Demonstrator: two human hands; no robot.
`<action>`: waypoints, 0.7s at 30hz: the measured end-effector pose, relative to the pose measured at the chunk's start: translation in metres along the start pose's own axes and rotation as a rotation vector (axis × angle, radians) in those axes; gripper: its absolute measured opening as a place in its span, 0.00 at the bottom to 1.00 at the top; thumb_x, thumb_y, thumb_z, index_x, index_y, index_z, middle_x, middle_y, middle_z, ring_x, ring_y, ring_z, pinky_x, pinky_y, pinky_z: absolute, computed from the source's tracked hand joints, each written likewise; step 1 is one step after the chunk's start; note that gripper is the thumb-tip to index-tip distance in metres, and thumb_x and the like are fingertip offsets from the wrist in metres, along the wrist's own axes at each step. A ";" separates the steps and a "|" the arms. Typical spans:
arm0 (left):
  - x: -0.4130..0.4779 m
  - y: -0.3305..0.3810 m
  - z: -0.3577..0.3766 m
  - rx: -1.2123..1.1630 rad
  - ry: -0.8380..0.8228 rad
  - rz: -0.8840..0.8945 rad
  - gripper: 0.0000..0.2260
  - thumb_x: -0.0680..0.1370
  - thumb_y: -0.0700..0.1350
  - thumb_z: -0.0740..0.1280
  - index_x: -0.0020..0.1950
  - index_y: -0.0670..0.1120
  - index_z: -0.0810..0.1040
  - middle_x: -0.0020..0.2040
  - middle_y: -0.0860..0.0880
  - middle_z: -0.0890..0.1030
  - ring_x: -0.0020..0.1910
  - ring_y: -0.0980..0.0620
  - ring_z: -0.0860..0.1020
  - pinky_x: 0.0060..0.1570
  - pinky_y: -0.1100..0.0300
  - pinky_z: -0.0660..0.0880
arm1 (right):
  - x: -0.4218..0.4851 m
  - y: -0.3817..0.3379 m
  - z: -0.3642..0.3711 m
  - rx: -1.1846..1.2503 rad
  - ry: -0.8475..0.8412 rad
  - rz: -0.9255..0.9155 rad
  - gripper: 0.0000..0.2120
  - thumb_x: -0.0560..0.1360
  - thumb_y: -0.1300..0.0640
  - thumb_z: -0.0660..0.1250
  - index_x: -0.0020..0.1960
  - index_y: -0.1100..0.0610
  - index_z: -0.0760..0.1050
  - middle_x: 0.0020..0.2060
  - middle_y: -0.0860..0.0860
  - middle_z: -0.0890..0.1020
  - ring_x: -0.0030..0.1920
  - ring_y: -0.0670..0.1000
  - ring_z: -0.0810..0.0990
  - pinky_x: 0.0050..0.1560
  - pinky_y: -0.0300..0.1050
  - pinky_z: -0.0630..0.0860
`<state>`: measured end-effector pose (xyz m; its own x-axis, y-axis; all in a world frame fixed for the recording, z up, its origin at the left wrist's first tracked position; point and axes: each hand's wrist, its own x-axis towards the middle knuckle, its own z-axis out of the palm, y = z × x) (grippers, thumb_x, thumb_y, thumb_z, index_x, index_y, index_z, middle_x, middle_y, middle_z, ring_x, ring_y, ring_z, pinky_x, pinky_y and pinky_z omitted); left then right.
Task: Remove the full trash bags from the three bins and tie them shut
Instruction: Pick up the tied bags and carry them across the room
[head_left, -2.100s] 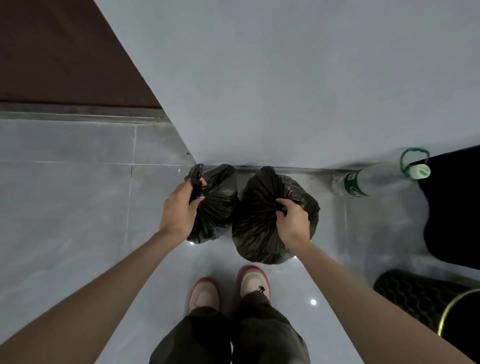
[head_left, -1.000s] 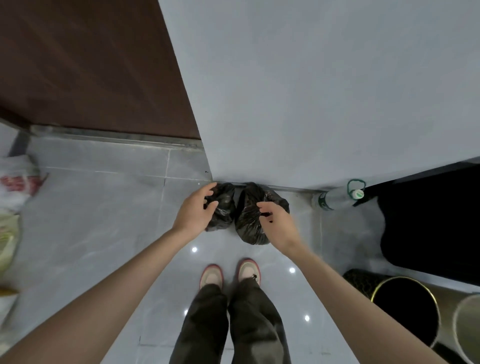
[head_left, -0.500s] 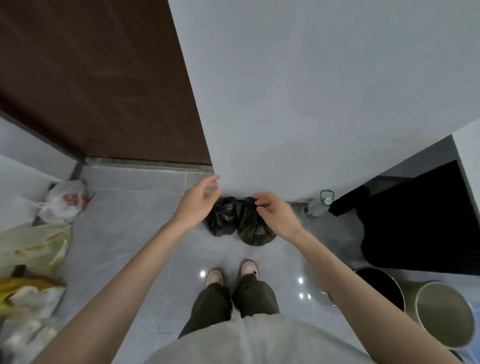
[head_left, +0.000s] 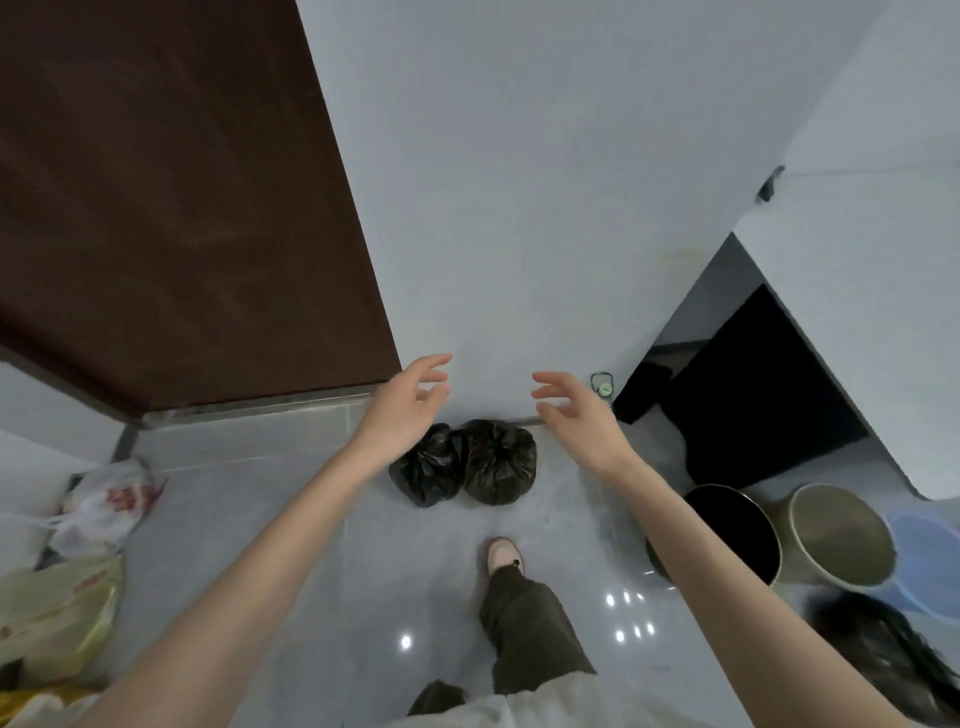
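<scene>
Two tied black trash bags stand side by side on the grey floor against the wall: the left bag (head_left: 427, 470) and the right bag (head_left: 500, 462). My left hand (head_left: 408, 402) hovers above and left of them, fingers loosely spread, holding nothing. My right hand (head_left: 574, 413) hovers above and right of them, also empty with relaxed fingers. Three bins stand at the right: a black bin (head_left: 727, 530), a beige bin (head_left: 841, 535) and a blue bin (head_left: 930, 556).
A water bottle (head_left: 602, 387) stands by the wall right of the bags. White and yellow plastic shopping bags (head_left: 104, 499) lie at the left. A brown door (head_left: 171, 208) is at the upper left. My foot (head_left: 504, 553) is on the floor below the bags.
Both hands have let go of the black bags and risen away from them. The view has pulled back and up, and the bags stay on the floor by the wall.
</scene>
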<state>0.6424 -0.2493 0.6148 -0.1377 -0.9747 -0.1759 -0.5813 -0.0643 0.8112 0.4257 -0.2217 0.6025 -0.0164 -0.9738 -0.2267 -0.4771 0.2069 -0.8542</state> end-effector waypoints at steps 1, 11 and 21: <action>-0.011 0.002 0.003 0.000 -0.015 0.022 0.16 0.80 0.45 0.61 0.68 0.52 0.71 0.60 0.51 0.77 0.50 0.54 0.77 0.46 0.67 0.69 | -0.018 0.001 0.000 0.013 0.036 0.006 0.16 0.78 0.61 0.60 0.65 0.52 0.71 0.54 0.47 0.79 0.48 0.44 0.79 0.39 0.23 0.71; -0.135 0.047 0.035 -0.019 -0.152 0.188 0.15 0.80 0.45 0.60 0.67 0.52 0.71 0.57 0.54 0.77 0.50 0.58 0.76 0.51 0.64 0.69 | -0.191 0.018 -0.018 0.074 0.302 0.108 0.16 0.78 0.57 0.62 0.66 0.51 0.71 0.56 0.46 0.79 0.52 0.46 0.78 0.51 0.38 0.72; -0.230 0.092 0.139 0.019 -0.298 0.237 0.15 0.80 0.45 0.60 0.67 0.51 0.72 0.57 0.52 0.77 0.51 0.55 0.77 0.52 0.65 0.67 | -0.328 0.097 -0.082 0.105 0.476 0.232 0.17 0.77 0.58 0.62 0.66 0.51 0.71 0.56 0.47 0.80 0.54 0.51 0.79 0.55 0.44 0.75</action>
<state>0.5095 -0.0016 0.6524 -0.4954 -0.8571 -0.1413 -0.5200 0.1624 0.8386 0.3126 0.1097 0.6320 -0.5186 -0.8316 -0.1989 -0.3237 0.4063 -0.8545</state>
